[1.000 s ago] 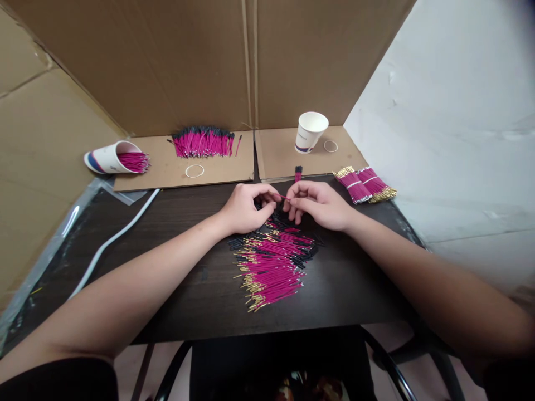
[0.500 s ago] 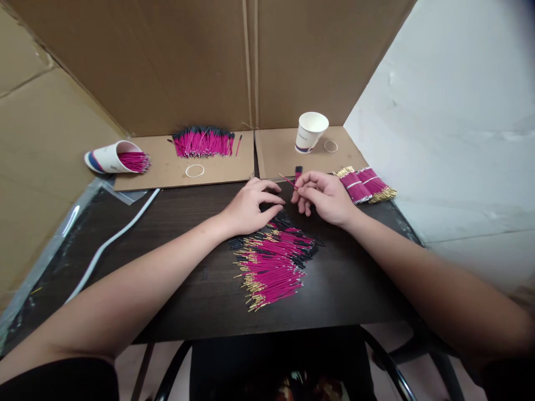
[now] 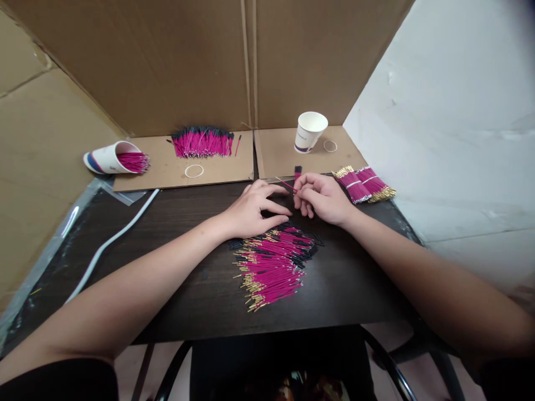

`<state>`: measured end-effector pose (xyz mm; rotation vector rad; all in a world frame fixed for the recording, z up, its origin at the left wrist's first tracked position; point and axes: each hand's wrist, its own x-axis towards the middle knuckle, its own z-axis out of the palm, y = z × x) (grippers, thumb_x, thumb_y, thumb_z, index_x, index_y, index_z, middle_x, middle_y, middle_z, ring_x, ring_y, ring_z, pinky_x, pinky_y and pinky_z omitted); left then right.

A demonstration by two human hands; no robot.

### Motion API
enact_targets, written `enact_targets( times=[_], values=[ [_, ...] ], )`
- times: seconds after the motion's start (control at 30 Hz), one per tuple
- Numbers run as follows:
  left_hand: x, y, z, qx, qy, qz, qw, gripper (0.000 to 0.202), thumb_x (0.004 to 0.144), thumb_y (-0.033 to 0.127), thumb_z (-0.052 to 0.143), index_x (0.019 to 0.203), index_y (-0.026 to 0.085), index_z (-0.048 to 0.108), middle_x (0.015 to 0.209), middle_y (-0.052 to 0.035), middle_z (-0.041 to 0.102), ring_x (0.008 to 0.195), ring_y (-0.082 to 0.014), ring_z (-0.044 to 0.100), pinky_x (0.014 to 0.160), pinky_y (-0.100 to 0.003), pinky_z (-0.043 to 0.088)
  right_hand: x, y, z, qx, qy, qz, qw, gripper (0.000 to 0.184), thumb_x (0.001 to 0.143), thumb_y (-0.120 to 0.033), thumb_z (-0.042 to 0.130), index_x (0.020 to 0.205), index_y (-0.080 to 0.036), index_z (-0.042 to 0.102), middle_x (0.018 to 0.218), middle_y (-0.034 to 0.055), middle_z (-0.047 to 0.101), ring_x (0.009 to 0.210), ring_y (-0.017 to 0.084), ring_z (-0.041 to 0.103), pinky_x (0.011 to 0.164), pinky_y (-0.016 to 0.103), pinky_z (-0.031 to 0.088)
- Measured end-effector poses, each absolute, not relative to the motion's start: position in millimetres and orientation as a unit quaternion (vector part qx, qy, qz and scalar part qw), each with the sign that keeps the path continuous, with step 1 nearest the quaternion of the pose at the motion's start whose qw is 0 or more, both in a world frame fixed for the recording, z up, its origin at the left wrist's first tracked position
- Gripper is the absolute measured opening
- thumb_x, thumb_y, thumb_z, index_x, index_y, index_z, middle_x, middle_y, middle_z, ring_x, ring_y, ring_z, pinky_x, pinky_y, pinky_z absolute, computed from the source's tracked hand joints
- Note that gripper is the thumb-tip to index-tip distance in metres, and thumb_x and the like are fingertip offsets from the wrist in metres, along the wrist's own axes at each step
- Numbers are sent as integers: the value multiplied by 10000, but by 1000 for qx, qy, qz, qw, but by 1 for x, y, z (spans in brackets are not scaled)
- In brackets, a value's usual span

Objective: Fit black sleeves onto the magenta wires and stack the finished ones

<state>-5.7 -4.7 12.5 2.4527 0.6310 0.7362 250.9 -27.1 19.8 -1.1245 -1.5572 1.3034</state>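
My right hand (image 3: 320, 196) pinches a thin pink wire (image 3: 286, 182) between thumb and fingertips, its pale tip pointing left. Fingers apart, my left hand (image 3: 259, 209) rests palm down at the top edge of a loose pile of pink wires (image 3: 273, 262). Gold tips show along the pile's left side, with small black sleeves (image 3: 305, 257) at its right and upper edges. What lies beneath my left fingers is hidden. Just behind my right hand is a small group of black-ended pink wires (image 3: 297, 171), partly covered by the fingers.
Banded bundles of gold-tipped pink wires (image 3: 363, 184) lie at right. On the cardboard (image 3: 225, 170) are a heap of black-ended wires (image 3: 203, 142), a rubber band (image 3: 194, 171), an upright paper cup (image 3: 310, 132) and another band (image 3: 330, 146). A tipped cup (image 3: 106, 160) holds more wires.
My left hand has shifted slightly right and toward me, over the top of the pile. My right hand stays nearly in place, still pinching the wire.
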Motion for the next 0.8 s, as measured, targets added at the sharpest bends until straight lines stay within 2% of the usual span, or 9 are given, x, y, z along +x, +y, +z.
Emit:
enact_targets(
  times=[0.2, 0.37, 0.6, 0.8],
  values=[
    [-5, -5, 15, 885, 242, 275, 288, 149, 951, 190, 964, 954, 337, 942, 1376, -46, 811, 1342, -357, 666, 1237, -609, 487, 249, -27, 20, -453, -612, 517, 390, 103, 906, -280, 700, 971, -223, 643, 692, 16, 719, 459, 142, 589, 381, 231, 433],
    [-6, -5, 17, 883, 240, 272, 298, 135, 957, 173, 947, 955, 307, 931, 1328, -48, 819, 1317, -353, 666, 1220, -595, 482, 249, -26, 19, -457, -608, 521, 388, 110, 883, -269, 698, 966, -221, 643, 696, 18, 716, 467, 141, 580, 378, 224, 419],
    [-7, -4, 17, 889, 251, 249, 292, 95, 986, 167, 881, 949, 251, 859, 1342, -86, 777, 1377, -364, 637, 1242, -615, 437, 250, -25, 17, -455, -610, 525, 381, 116, 878, -261, 707, 972, -224, 649, 707, 21, 724, 477, 140, 575, 384, 223, 409],
    [-6, -4, 16, 874, 249, 279, 310, 75, 1032, 197, 773, 962, 224, 781, 1254, -99, 793, 1302, -332, 681, 1213, -581, 471, 252, -26, 23, -449, -615, 523, 381, 127, 866, -312, 721, 935, -233, 650, 674, 8, 687, 466, 146, 578, 377, 242, 404]
  ],
)
